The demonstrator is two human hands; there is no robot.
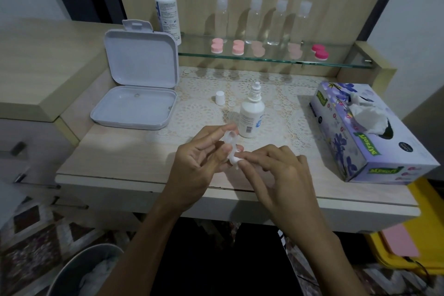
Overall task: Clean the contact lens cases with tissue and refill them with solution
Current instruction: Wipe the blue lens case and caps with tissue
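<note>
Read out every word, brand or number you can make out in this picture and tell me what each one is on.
"Mysoft": on the tissue box, printed on its top face and again on its front end.
Small round labels on the tissue box: too small to read.
Small solution bottle: label print and barcode blurred, unreadable.
Tall solution bottle: label print too small to read.
Nothing else carries readable text.

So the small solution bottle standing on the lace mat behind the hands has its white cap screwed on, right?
Not quite. In the head view the small solution bottle stands on the lace mat behind the hands, but it is uncapped: its nozzle is bare and the white cap stands apart on the mat to its left.
</note>
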